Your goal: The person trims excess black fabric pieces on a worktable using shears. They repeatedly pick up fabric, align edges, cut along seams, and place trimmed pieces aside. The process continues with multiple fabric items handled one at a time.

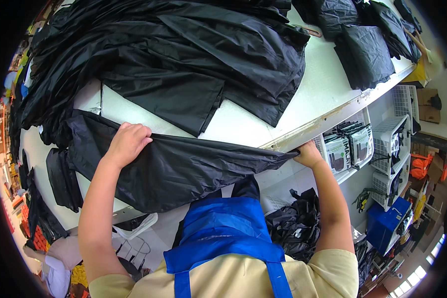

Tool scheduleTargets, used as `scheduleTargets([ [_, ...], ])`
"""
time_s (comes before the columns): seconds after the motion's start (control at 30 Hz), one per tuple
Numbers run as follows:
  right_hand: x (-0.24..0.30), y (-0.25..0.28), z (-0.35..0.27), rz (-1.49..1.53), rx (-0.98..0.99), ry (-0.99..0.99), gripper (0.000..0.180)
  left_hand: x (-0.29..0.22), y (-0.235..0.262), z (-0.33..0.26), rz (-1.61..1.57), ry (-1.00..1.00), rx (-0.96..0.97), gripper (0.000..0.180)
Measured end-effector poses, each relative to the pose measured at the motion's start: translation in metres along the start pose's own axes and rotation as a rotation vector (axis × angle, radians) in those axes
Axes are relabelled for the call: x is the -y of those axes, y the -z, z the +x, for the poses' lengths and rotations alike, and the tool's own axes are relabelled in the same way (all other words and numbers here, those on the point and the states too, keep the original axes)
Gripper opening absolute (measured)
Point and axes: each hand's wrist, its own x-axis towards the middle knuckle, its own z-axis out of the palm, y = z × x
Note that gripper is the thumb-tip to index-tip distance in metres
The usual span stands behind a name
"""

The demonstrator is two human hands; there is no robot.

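A thin, shiny black garment [198,169], perhaps trousers, stretches along the near edge of the white table and partly hangs over it. My left hand [128,144] pinches its upper edge, fingers closed. The garment's right end is bunched in my right hand [309,153], which grips it just off the table edge; some of those fingers are hidden. Behind it, a large heap of similar black garments [223,44] covers the far left and middle of the table. One flat leg [169,97] of the heap points toward me.
Folded black garments [367,54] are stacked at the far right of the table [328,74]. Below its edge stand white baskets [385,134] with packaged items, a blue box [387,226] and a pile of black material [295,223]. Another folded black piece [64,176] lies at left.
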Motion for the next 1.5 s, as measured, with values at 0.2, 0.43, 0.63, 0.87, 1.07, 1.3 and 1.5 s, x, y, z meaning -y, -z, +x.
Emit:
scheduleTargets([
  [0.2,0.011,0.075,-0.07,0.373,0.082,-0.522,0.024,0.023,0.01,-0.037,0.123,0.159,0.145,0.027],
  [0.43,0.106,0.331,-0.019,-0.23,0.149,-0.433,0.023,0.048,-0.005,-0.12,-0.091,0.44,0.073,0.026],
  [0.63,0.101,0.305,0.172,-0.754,-0.083,0.038,0.047,0.094,-0.012,-0.163,-0.06,0.641,0.052,0.029],
  [0.87,0.1,0.179,0.171,-0.285,-0.478,-0.027,0.054,0.082,-0.019,-0.18,0.005,0.558,-0.124,0.024],
  [1.07,0.012,0.22,0.147,-0.365,-0.456,-0.142,0.062,0.098,-0.01,-0.201,-0.012,0.647,0.121,0.031],
  [1.3,-0.012,0.242,0.167,-0.334,-0.137,-0.039,0.027,0.073,-0.021,-0.198,0.259,0.752,-0.031,0.023],
  [1.5,0.028,0.241,0.18,-0.477,-0.648,-0.115,0.013,0.028,-0.022,-0.16,0.491,0.825,-0.438,0.02],
])
